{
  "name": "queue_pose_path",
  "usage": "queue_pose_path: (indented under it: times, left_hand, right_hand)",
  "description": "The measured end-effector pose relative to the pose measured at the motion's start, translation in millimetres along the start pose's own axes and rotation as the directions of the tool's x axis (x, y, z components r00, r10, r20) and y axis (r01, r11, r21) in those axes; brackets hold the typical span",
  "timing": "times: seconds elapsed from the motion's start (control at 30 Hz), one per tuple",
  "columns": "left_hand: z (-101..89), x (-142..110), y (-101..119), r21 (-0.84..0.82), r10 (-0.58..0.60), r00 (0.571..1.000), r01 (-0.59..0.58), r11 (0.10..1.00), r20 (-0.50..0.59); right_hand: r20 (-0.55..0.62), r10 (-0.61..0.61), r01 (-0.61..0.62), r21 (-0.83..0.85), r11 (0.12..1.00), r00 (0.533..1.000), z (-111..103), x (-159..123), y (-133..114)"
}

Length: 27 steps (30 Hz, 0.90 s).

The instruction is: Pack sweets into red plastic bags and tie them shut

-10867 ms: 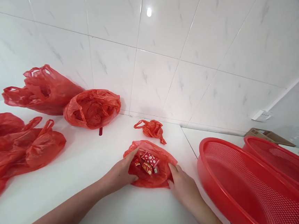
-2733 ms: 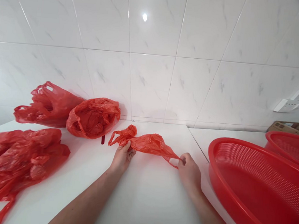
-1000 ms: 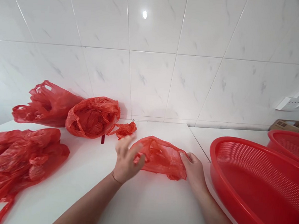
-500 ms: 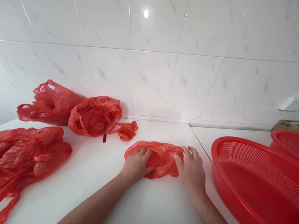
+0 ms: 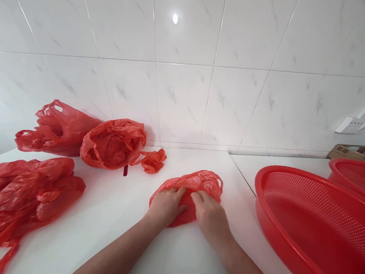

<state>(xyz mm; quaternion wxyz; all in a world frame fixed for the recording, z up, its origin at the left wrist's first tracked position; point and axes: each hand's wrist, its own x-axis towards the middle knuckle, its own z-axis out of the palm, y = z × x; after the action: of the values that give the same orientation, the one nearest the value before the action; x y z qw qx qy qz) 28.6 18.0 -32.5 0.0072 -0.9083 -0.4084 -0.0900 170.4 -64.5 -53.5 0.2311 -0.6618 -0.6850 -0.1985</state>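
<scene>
A crumpled red plastic bag (image 5: 202,182) lies on the white table in front of me. My left hand (image 5: 166,204) is closed on its left side, the thumb pointing inward across the plastic. On the right part of the bag, my right hand (image 5: 209,212) has its fingers bent and drawn together, gripping the film; its thumb is hidden. The two hands are close together near the middle of the bag, whose far edge bulges up behind them.
Bunched red bags lie at left: a large one (image 5: 27,196), one with handles (image 5: 64,129), and an open-mouthed one (image 5: 114,144) beside a small scrap (image 5: 153,161). A red basket (image 5: 288,240) stands at right, another (image 5: 355,173) behind it, near a cardboard box (image 5: 356,153).
My right hand has moved left and inward, from the bag's right edge to near my left hand, and its fingers have closed. The bag has bunched and shifted shape.
</scene>
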Motion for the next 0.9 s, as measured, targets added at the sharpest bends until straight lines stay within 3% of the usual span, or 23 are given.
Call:
queue_pose_path:
  times: [0.07,0.13,0.3,0.4,0.5,0.57,0.67,0.73,0.83,0.9]
  left_hand:
    - [0.2,2,-6,0.001,-0.053,0.998,0.053,0.999,-0.020]
    - [0.3,4,-14,0.004,-0.108,0.993,0.108,0.994,-0.045]
    - [0.3,3,-21,0.019,-0.102,0.987,0.105,0.994,-0.125]
    - [0.7,0,-18,0.061,0.042,0.957,-0.025,0.998,-0.287]
    - [2.3,-2,-12,0.125,0.303,0.852,-0.277,0.953,-0.427]
    - [4.7,-2,-7,0.124,0.407,0.822,-0.392,0.912,-0.398]
    - [10.1,-1,-3,0.072,0.382,0.880,-0.378,0.923,-0.283]
    - [14.0,-1,-3,0.029,0.331,0.918,-0.333,0.942,-0.219]
    - [16.8,-4,-5,-0.074,0.315,0.940,-0.326,0.943,-0.129]
    - [14.9,-7,-5,-0.148,0.332,0.940,-0.340,0.929,-0.074]
  right_hand:
    - [0.135,0.229,-0.212,-0.128,0.969,0.964,2,3,24]
    - [0.194,0.391,-0.357,-0.187,0.915,0.900,-1,4,44]
    - [0.276,0.493,-0.459,-0.181,0.870,0.825,-8,3,54]
    - [0.315,0.502,-0.477,-0.157,0.865,0.806,-10,4,47]
    - [0.344,0.504,-0.484,-0.150,0.862,0.792,-11,5,42]
    - [0.347,0.490,-0.470,-0.145,0.870,0.800,-13,4,40]
    - [0.288,0.458,-0.426,-0.168,0.889,0.841,-18,2,35]
    - [0.154,0.412,-0.381,-0.191,0.904,0.898,-21,1,30]
    - [-0.044,0.222,-0.226,-0.125,0.966,0.974,-23,3,24]
    - [-0.025,0.070,-0.071,-0.031,0.997,0.997,-21,4,24]
